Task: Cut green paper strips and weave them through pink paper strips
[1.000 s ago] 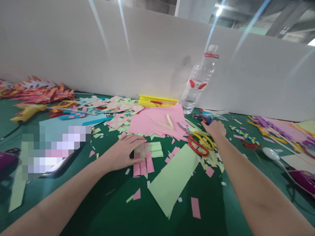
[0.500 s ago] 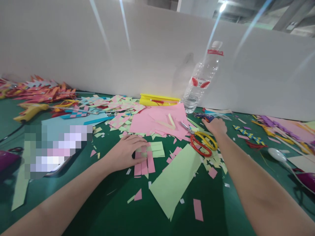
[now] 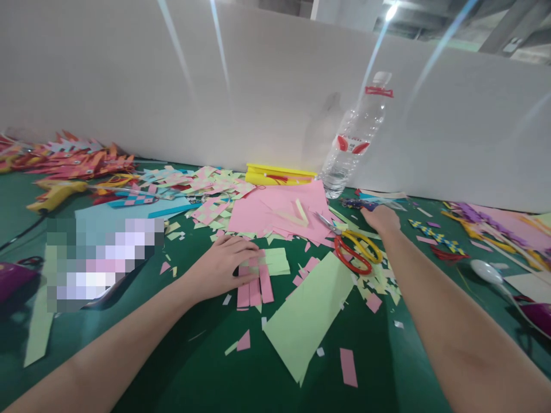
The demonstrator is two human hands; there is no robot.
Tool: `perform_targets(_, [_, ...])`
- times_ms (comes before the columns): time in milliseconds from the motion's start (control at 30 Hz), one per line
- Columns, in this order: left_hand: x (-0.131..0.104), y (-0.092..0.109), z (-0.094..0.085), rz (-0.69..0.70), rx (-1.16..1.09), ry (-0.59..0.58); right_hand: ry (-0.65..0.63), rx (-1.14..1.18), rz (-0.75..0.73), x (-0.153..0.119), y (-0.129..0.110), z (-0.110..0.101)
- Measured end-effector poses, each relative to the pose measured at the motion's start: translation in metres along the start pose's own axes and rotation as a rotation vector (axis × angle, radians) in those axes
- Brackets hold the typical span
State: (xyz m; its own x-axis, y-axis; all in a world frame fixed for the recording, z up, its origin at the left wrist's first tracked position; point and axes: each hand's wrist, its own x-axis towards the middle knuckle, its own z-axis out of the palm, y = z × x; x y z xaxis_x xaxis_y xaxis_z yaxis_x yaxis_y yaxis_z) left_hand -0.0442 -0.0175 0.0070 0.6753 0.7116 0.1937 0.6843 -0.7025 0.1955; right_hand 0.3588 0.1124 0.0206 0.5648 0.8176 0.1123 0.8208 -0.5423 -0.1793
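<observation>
My left hand (image 3: pixel 228 261) rests on a small weave of pink strips (image 3: pixel 255 291) and pale green strips (image 3: pixel 278 261), its fingers spread over the weave's left part. Farther back on the right, my right hand (image 3: pixel 383 219) reaches to a dark patterned object (image 3: pixel 357 203); its fingertips are partly hidden, so its hold cannot be made out. Scissors with red and yellow handles (image 3: pixel 353 265) lie open between the hands, their blades on a pink sheet (image 3: pixel 275 209). A pale green sheet (image 3: pixel 310 315) lies in front of them.
A clear bottle (image 3: pixel 355 137) leans against the grey partition (image 3: pixel 193 86). Woven paper pieces (image 3: pixel 210 180), a yellow glue gun (image 3: pixel 55 195) and a blurred-out flat object (image 3: pixel 103 267) are at left. A white spoon-shaped item (image 3: pixel 486 272) lies at right.
The whole view has shifted slightly to the right. My right hand has turned a little at the dark object; my left hand stays on the weave.
</observation>
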Motion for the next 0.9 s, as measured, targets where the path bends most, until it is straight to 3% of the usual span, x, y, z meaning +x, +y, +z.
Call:
perform_targets(167, [-0.001, -0.002, 0.0, 0.007, 0.018, 0.026, 0.061, 0.021, 0.031, -0.012, 0.007, -0.012])
perform_targets(367, [-0.003, -0.004, -0.004, 0.006, 0.042, 0.07, 0.18, 0.041, 0.014, -0.048, 0.018, -0.029])
perform_targets(500, [-0.001, 0.0, -0.003, -0.005, 0.056, 0.15, 0.306, 0.084, -0.088, -0.078, 0.017, -0.045])
perform_targets(667, [0.005, 0.015, 0.003, 0.027, 0.052, 0.21, 0.416, 0.109, -0.221, -0.119, -0.003, -0.062])
perform_targets(900, [0.011, 0.023, 0.011, 0.008, 0.016, 0.193, 0.359, 0.109, -0.422, -0.158, -0.024, -0.042])
